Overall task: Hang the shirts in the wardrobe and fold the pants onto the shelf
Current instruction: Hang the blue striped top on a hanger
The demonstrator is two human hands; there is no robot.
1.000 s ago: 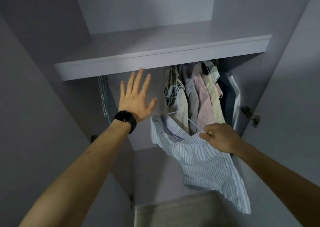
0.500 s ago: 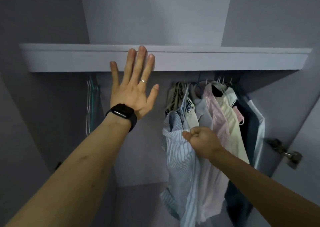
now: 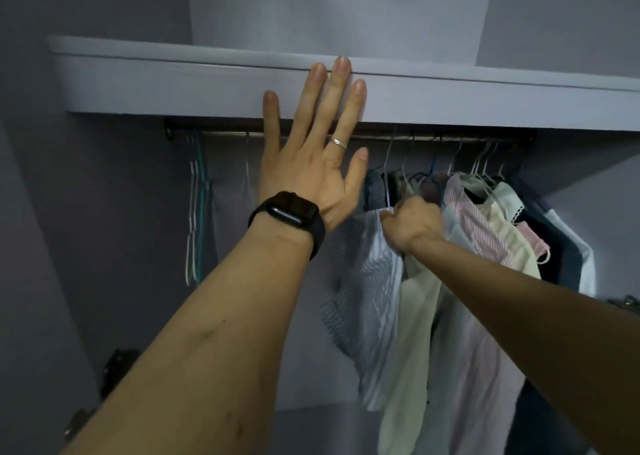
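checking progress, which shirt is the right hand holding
The blue-striped shirt, left of the cream shirt and pink shirt; the right hand grips its top.

Only one view, a wide-angle head cam. It's looking forward and slightly up into the wardrobe from close in, shelf edge across the upper frame, hanging rail right under it.
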